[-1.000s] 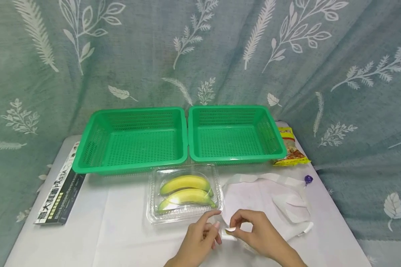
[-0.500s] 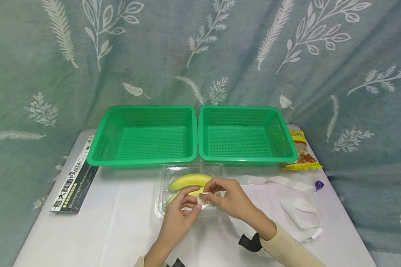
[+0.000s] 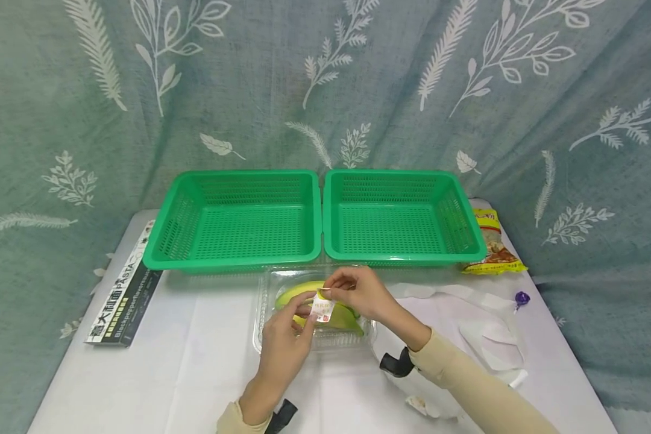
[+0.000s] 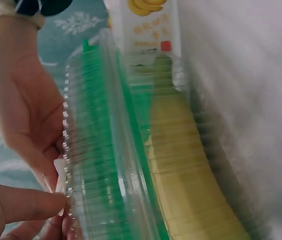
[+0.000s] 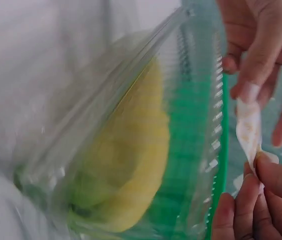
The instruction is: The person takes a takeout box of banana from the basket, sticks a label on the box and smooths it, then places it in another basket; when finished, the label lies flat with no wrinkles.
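Observation:
A small white label (image 3: 322,310) with yellow and red print is held up over a clear plastic clamshell box (image 3: 258,325). My left hand (image 3: 283,337) pinches its lower left side. My right hand (image 3: 360,293) pinches its upper right corner. In the right wrist view the label (image 5: 248,126) stretches, slightly curled, between the fingers of both hands. Inside the closed box lie two bananas (image 3: 295,292), partly hidden by my hands and the label. In the left wrist view a banana (image 4: 181,165) shows through the plastic.
Two green baskets (image 3: 233,263) (image 3: 401,259) stand behind the box. A pasta box (image 3: 127,295) lies left; a yellow snack bag (image 3: 496,259) and purple lollipop (image 3: 522,298) lie right. A white paper strip (image 3: 493,343) curls over the table's right side.
Both hands have moved forward from the near side of the box to above it, carrying the label. Its printed face has turned into view. The head view has shifted slightly.

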A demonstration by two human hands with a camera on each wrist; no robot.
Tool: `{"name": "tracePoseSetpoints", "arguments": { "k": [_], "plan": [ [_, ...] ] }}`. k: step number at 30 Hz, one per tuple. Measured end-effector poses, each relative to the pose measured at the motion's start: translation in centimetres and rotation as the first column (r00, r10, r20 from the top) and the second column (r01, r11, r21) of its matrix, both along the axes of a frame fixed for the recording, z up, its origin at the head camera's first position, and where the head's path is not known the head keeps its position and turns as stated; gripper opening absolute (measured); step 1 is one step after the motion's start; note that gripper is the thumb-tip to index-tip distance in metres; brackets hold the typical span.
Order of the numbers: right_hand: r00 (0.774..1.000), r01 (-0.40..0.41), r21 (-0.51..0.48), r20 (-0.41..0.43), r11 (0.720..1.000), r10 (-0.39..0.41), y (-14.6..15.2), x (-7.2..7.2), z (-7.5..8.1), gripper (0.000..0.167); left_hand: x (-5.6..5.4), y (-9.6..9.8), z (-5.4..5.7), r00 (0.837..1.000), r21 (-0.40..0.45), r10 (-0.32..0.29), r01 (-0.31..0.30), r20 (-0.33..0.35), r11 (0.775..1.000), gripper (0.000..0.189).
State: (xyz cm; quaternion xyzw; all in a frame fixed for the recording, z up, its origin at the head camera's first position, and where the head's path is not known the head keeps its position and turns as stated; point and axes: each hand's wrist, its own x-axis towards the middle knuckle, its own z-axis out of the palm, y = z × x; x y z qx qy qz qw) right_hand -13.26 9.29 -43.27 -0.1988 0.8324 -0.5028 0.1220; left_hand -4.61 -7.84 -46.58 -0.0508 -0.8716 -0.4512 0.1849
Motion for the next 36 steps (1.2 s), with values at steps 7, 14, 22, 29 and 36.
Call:
{"name": "tracePoseSetpoints", "arguments": {
  "k": [7, 14, 22, 29, 36],
  "plan": [
    [0.996, -0.071, 0.072, -0.039, 0.995, 0.074, -0.9, -1.5, 0.0, 0.007, -0.3, 0.3, -0.3, 0.996, -0.142, 0.04, -0.051, -0.075, 0.989, 0.023],
    [0.994, -0.092, 0.156, -0.05, 0.983, 0.101, -1.2, -2.0, 0.5, 0.008, -0.5, 0.6, -0.1, 0.999, -0.206, 0.053, -0.054, -0.009, 0.977, 0.018],
    [0.989, -0.085, 0.235, -0.098, 0.968, 0.11, -1.6, -2.0, 0.3, 0.007, -0.9, 0.6, -0.1, 0.998, -0.233, 0.056, -0.052, 0.013, 0.971, 0.015],
    [0.984, -0.086, 0.289, -0.128, 0.954, 0.127, -2.0, -2.0, 0.2, 0.006, -1.0, 0.6, -0.1, 0.997, -0.267, 0.07, -0.063, 0.019, 0.962, 0.011],
    [0.976, -0.058, 0.317, -0.184, 0.947, 0.121, -2.2, -1.7, -0.4, 0.008, -1.1, 0.6, -0.2, 0.997, -0.298, 0.059, -0.043, 0.045, 0.954, 0.009]
  ]
}}
